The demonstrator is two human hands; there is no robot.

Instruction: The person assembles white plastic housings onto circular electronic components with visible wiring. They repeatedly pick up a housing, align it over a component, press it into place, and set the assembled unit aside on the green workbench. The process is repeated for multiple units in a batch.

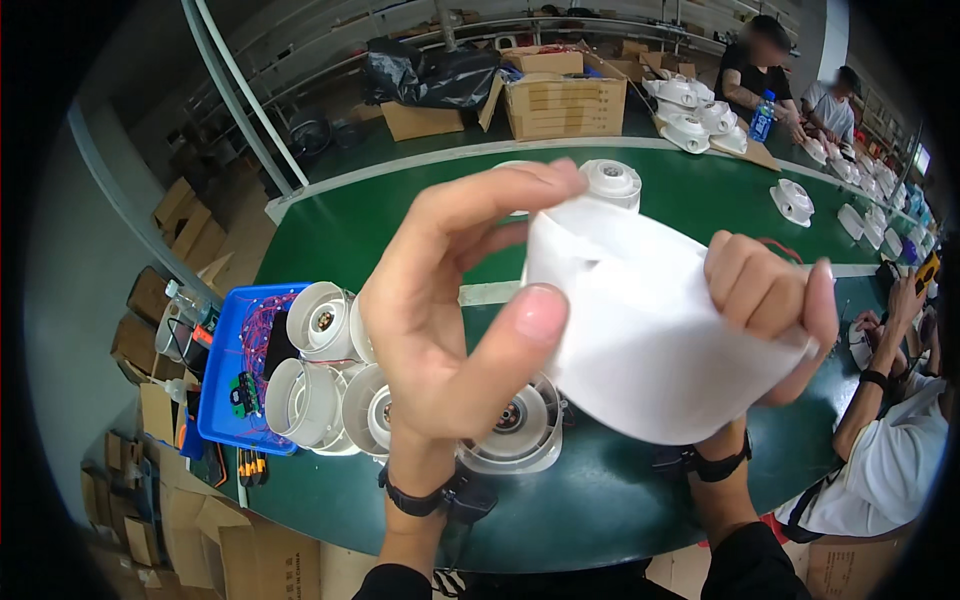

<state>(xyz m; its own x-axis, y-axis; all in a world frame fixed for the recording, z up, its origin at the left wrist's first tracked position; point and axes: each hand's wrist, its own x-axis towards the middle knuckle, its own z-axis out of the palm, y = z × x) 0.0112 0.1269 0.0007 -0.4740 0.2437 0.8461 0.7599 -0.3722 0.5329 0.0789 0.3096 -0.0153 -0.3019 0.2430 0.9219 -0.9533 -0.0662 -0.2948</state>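
Raised close in front of me is a smooth white curved plastic cover (660, 330), slightly blurred and tilted. My left hand (440, 300) pinches its left edge, with the thumb on the near face and the fingers at the top corner. My right hand (765, 300) is closed over its right edge, fingers curled inside the rim. Beneath it on the green table, a round white fan housing (515, 440) with a metal hub lies partly hidden by my left hand. More white ring-shaped housings (310, 400) stand left of it.
A blue tray (225, 390) at the left holds red wires and a green circuit board (243, 395). White round parts (612, 182) stand farther back. Beyond the table are an open carton (565, 105) and black plastic bags (430, 75). Several people work at the right.
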